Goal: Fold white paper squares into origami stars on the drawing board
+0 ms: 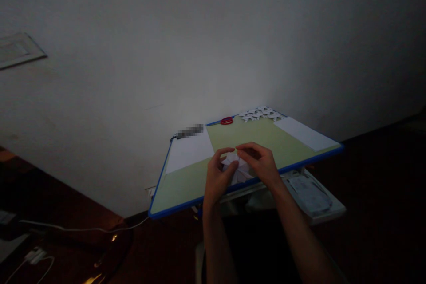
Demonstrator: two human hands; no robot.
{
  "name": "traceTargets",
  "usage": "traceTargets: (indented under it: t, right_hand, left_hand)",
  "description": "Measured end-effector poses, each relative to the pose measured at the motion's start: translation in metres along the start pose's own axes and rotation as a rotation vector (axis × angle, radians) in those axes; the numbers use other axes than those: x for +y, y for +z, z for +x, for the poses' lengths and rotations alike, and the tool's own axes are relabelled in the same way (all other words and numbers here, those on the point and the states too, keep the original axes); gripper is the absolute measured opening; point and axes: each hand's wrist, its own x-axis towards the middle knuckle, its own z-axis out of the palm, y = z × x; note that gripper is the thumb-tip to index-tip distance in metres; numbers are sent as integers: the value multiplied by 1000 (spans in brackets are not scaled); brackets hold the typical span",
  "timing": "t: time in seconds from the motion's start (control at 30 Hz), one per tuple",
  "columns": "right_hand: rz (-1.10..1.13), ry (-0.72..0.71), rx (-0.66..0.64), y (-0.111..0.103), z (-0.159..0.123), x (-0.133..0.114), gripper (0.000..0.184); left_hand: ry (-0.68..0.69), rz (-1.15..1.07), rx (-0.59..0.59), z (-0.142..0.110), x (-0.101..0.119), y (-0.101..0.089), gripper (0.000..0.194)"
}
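Paper (243, 172) pinched in my left hand (218, 173) and right hand (264, 163) above the table (186, 194): likely fold-shaping, next calling for light pressure.

A dim gray wall (199, 44) stands behind a blue-edged table (186, 191).

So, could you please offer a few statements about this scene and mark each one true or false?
1. The left hand and right hand are both at the folded white paper. True.
2. The red item lies at the tabletop's near edge. False: it lies by the far edge.
3. The tabletop has blue edging. True.
4. The cluster of small white pieces is on the floor. False: it sits on the tabletop, towards the far right.
5. White paper lies on the tabletop's left and right sides. True.
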Motion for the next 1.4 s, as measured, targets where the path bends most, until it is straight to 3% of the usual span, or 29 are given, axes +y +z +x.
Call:
traceTargets:
  t: [0.27,0.77,1.03,1.4]
  right_hand:
    - [-121,-16,-162,-1,-2,-2,19]
    - [-19,105,-172,-1,0,-4,17]
    - [-40,-6,-179,-1,1,-6,11]
    - [-63,-49,-192,-3,2,0,10]
  left_hand:
    - [10,-35,39,-1,5,1,43]
    - [17,-75,17,-1,-2,2,64]
    - [9,-87,54,-2,1,4,62]
    - [20,-87,51,-2,2,4,55]
